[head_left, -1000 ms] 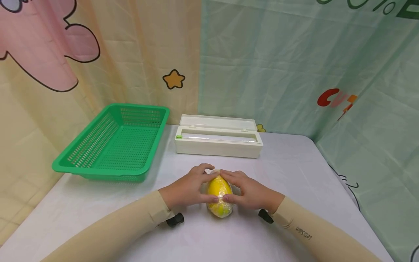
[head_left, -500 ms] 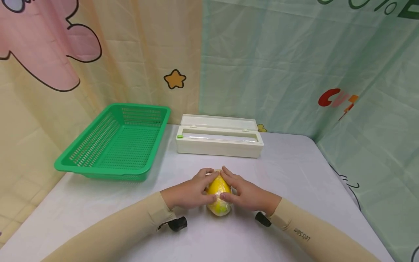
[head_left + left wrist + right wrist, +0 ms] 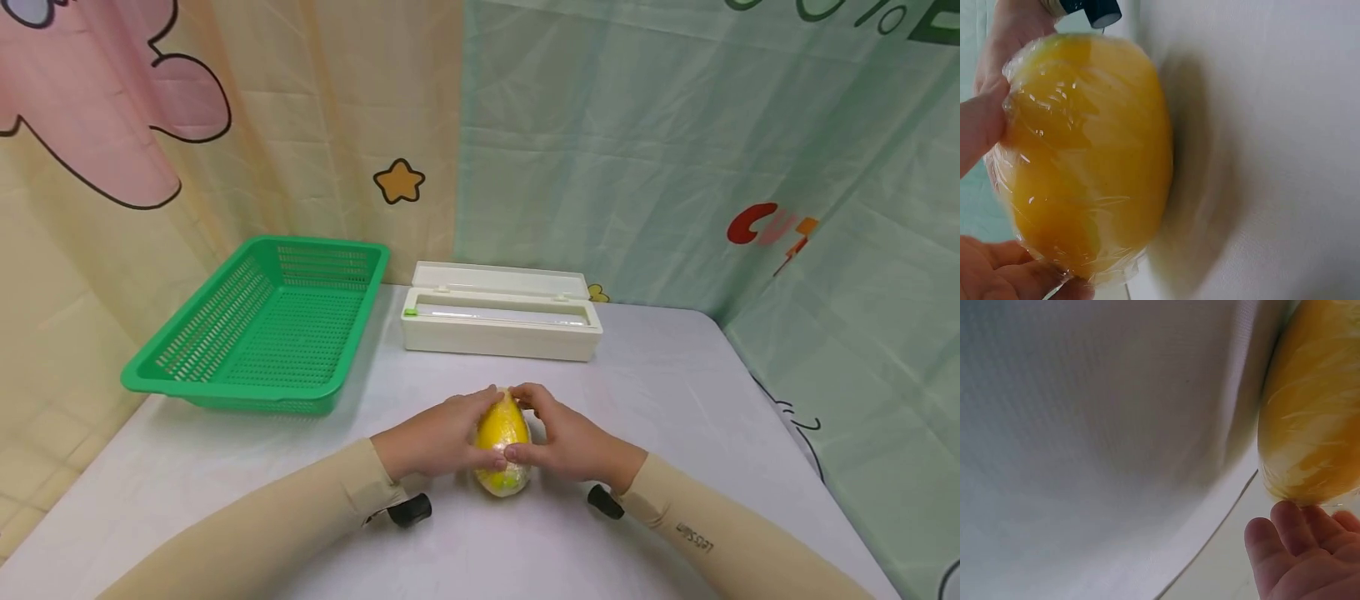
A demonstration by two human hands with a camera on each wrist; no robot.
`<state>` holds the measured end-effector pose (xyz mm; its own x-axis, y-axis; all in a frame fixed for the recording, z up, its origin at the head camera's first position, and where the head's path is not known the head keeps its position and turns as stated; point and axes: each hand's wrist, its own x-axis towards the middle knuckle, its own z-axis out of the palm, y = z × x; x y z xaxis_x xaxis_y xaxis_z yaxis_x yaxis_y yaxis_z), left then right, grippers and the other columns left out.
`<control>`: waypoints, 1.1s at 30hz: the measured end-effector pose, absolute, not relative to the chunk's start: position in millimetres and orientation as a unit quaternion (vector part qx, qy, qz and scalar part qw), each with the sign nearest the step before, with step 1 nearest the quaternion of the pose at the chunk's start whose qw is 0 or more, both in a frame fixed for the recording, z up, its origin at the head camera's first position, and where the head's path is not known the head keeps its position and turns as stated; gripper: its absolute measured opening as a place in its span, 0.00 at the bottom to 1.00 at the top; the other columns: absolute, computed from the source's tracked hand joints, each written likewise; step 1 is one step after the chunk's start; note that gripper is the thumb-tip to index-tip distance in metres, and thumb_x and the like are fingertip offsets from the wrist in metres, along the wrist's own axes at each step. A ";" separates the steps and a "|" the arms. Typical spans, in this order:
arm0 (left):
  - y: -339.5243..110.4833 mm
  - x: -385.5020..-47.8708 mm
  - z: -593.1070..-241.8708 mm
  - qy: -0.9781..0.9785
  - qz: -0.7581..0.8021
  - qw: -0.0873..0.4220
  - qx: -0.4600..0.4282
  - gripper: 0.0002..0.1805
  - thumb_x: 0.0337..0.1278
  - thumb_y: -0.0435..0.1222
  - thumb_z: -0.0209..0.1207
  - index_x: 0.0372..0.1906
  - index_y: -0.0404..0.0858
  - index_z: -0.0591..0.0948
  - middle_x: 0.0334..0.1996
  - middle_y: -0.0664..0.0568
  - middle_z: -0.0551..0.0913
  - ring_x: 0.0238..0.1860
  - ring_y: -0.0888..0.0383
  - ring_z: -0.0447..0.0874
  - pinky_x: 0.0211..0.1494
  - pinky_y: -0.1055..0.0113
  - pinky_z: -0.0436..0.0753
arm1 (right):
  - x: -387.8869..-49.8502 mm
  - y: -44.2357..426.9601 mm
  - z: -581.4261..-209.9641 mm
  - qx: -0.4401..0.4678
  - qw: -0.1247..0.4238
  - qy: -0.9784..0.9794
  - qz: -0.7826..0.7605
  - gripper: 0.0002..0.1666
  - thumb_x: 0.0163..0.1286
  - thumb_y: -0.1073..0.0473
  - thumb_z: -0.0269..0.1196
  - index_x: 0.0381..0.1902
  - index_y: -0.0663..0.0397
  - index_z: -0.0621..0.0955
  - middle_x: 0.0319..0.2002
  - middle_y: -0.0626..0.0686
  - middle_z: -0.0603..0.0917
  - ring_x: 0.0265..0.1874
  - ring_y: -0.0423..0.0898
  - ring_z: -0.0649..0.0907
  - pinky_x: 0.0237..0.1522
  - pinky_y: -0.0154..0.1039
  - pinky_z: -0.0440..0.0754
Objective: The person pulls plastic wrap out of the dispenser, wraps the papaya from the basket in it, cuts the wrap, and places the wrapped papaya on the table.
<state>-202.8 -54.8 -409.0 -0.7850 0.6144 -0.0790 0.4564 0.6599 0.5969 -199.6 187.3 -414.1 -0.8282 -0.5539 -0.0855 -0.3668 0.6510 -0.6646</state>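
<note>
A yellow oval fruit (image 3: 501,430), tightly covered in clear cling film, lies on the table in front of me. Its exact kind is not plain. My left hand (image 3: 441,438) holds it from the left, thumb on the near part and fingers at the far end. From the right, my right hand (image 3: 573,440) grips it the same way, the thumbs almost meeting on top. In the left wrist view the wrapped fruit (image 3: 1091,156) shows creased, shiny film. The right wrist view has fingertips (image 3: 1294,525) at the end of the fruit (image 3: 1313,419).
Beyond the hands stands a white cling film box (image 3: 501,340), lid up, a roll inside. A green perforated basket (image 3: 225,390) sits at the back left. A white cloth covers the table (image 3: 660,383); printed curtains (image 3: 600,150) hang behind and beside it.
Both hands stay at the fruit while their fingers shift at its far end. The right fingers, straighter half a second ago, are now more bent there. Box and basket have not moved.
</note>
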 end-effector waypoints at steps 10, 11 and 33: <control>-58.0 -204.7 -409.2 0.894 0.286 0.158 0.307 0.50 0.66 0.60 0.65 0.83 0.41 0.62 0.85 0.48 0.55 0.83 0.47 0.60 0.82 0.49 0.66 | -200.1 188.7 -413.8 -0.281 0.130 0.904 -0.296 0.47 0.75 0.38 0.66 0.81 0.57 0.65 0.84 0.60 0.58 0.82 0.63 0.60 0.77 0.66 0.64; -58.4 -205.3 -409.7 0.892 0.289 0.160 0.308 0.50 0.66 0.60 0.65 0.83 0.41 0.61 0.85 0.48 0.55 0.83 0.49 0.60 0.82 0.51 0.66 | -200.0 189.6 -412.6 -0.282 0.137 0.904 -0.291 0.48 0.75 0.38 0.64 0.82 0.56 0.64 0.84 0.59 0.57 0.83 0.62 0.60 0.78 0.65 0.63; -71.4 -209.2 -411.3 0.875 0.334 0.191 0.292 0.51 0.61 0.54 0.69 0.82 0.41 0.60 0.82 0.50 0.63 0.79 0.53 0.66 0.82 0.50 0.66 | -203.4 190.0 -417.6 -0.249 0.196 0.916 -0.245 0.76 0.54 0.35 0.80 0.84 0.63 0.52 0.83 0.63 0.59 0.82 0.65 0.59 0.81 0.67 0.54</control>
